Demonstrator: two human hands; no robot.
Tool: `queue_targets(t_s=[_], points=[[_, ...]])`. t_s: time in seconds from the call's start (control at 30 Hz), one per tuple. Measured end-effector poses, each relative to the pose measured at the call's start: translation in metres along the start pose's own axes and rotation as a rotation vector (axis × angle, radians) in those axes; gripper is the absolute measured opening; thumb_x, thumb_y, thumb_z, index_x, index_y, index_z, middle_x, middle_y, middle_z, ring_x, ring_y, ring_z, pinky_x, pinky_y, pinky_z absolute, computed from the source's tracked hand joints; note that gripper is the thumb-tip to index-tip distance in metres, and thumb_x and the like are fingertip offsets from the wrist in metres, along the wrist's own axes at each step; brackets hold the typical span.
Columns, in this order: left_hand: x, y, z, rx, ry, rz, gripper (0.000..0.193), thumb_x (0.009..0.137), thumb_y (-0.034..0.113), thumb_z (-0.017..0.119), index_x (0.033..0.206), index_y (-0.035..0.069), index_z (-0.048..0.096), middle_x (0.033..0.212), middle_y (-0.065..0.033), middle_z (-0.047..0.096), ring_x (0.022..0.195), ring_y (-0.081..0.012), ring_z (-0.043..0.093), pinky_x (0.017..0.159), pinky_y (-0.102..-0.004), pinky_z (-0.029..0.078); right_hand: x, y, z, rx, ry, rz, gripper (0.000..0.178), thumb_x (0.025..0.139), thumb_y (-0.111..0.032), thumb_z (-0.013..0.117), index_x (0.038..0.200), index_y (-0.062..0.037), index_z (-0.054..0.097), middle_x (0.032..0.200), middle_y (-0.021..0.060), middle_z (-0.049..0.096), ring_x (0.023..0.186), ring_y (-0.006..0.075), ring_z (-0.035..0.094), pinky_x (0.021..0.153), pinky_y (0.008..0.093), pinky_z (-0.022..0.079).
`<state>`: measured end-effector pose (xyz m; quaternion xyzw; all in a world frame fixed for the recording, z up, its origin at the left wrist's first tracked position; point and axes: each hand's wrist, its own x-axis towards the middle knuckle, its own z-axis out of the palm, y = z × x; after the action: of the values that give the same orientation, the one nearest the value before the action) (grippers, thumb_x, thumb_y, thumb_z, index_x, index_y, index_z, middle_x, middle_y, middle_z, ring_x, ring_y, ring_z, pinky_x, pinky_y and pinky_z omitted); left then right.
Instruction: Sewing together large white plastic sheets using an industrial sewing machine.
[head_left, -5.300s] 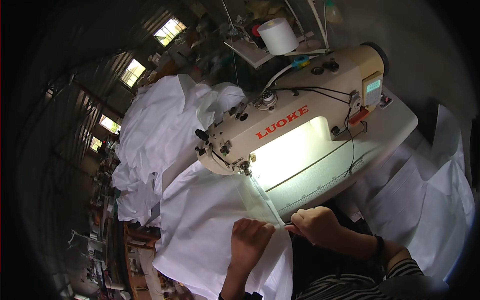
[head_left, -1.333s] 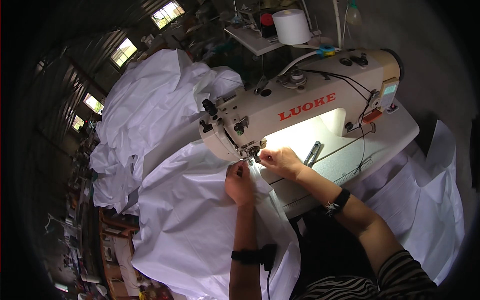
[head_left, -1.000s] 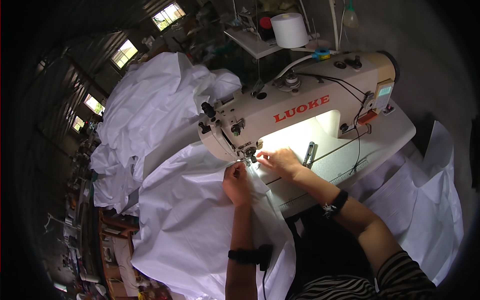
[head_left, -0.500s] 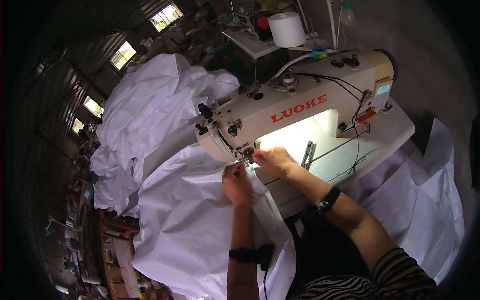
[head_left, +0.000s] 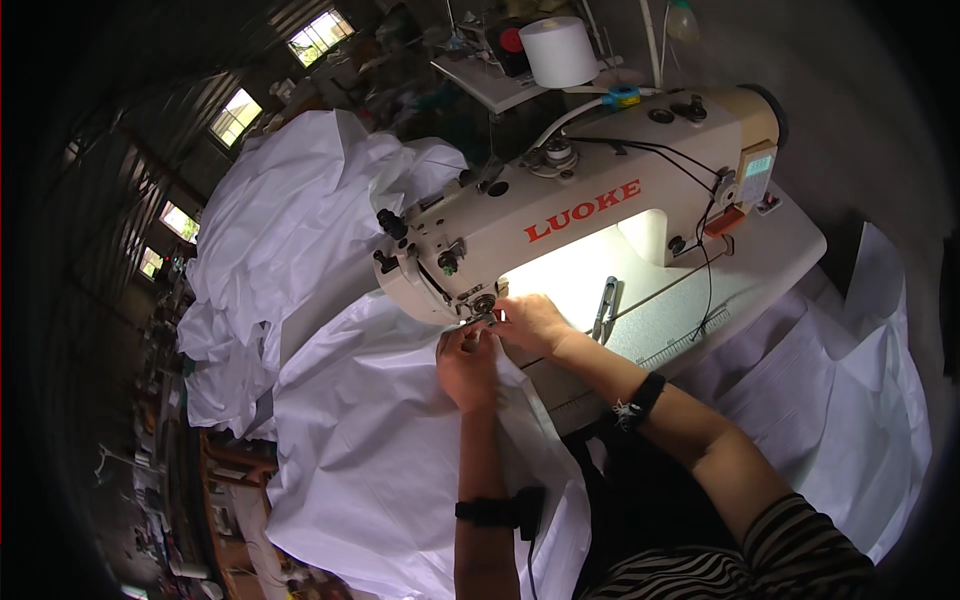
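Under the head of a white sewing machine [head_left: 590,212], both my hands meet at the needle and presser foot area. My left hand [head_left: 467,372] is above the white fabric [head_left: 370,390], its fingertips closed together beside the presser foot. From the right, my right hand [head_left: 532,325] reaches in with thumb and fingers pinched just below the round thread tension dial [head_left: 484,303]. Whatever the fingertips hold is too small to make out. The fabric runs from beneath my left hand toward my lap.
Thread snips [head_left: 605,308] lie on the machine bed [head_left: 660,325], right of my right hand. A big heap of white fabric [head_left: 290,190] rises behind on the left, and more white cloth [head_left: 830,400] hangs at the right. A white thread cone [head_left: 558,52] stands behind the machine.
The view has shifted slightly, so the machine sits a little further left. My left fingers have moved up against the presser foot area, and the two hands' fingertips are now closer together.
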<state>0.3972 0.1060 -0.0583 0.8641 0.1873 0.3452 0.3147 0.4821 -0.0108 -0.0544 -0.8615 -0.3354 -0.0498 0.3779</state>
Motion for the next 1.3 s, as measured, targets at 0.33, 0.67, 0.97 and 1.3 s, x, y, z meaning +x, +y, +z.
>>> queue_targets(t_s=[0.33, 0.67, 0.97, 1.3], points=[[0.001, -0.003, 0.0, 0.009, -0.008, -0.027, 0.011, 0.079, 0.01, 0.071, 0.089, 0.005, 0.073, 0.083, -0.0065, 0.065, 0.07, -0.0214, 0.06, 0.066, -0.0344, 0.048, 0.003, 0.006, 0.001, 0.245, 0.052, 0.164, 0.025, 0.091, -0.035, 0.059, 0.095, -0.0146, 0.071, 0.076, 0.013, 0.069, 0.071, 0.0303, 0.067, 0.069, 0.0412, 0.052], [0.001, -0.006, 0.002, -0.079, 0.043, 0.0, 0.011, 0.085, 0.012, 0.068, 0.086, 0.001, 0.068, 0.081, -0.0072, 0.063, 0.063, -0.0189, 0.054, 0.061, -0.0328, 0.045, -0.013, 0.006, 0.002, -0.1, 0.195, 0.002, 0.029, 0.095, -0.042, 0.051, 0.088, -0.02, 0.068, 0.071, 0.0029, 0.069, 0.07, 0.0228, 0.068, 0.073, 0.038, 0.048], [0.003, -0.004, 0.002, 0.0, 0.036, -0.015, 0.013, 0.085, 0.014, 0.068, 0.083, 0.002, 0.066, 0.08, -0.0075, 0.062, 0.062, -0.0218, 0.055, 0.061, -0.0354, 0.045, -0.013, 0.002, 0.01, -0.029, 0.122, 0.002, 0.021, 0.088, -0.036, 0.062, 0.099, -0.019, 0.067, 0.077, -0.0008, 0.069, 0.076, 0.0197, 0.068, 0.077, 0.0381, 0.048], [0.004, -0.005, 0.003, -0.003, 0.046, 0.016, 0.015, 0.086, 0.017, 0.068, 0.082, 0.002, 0.066, 0.079, -0.0083, 0.062, 0.062, -0.0238, 0.056, 0.06, -0.0371, 0.045, -0.01, -0.004, 0.008, 0.102, 0.076, 0.061, 0.021, 0.085, -0.031, 0.065, 0.099, -0.0164, 0.068, 0.08, 0.0004, 0.07, 0.079, 0.0221, 0.069, 0.079, 0.0385, 0.048]])
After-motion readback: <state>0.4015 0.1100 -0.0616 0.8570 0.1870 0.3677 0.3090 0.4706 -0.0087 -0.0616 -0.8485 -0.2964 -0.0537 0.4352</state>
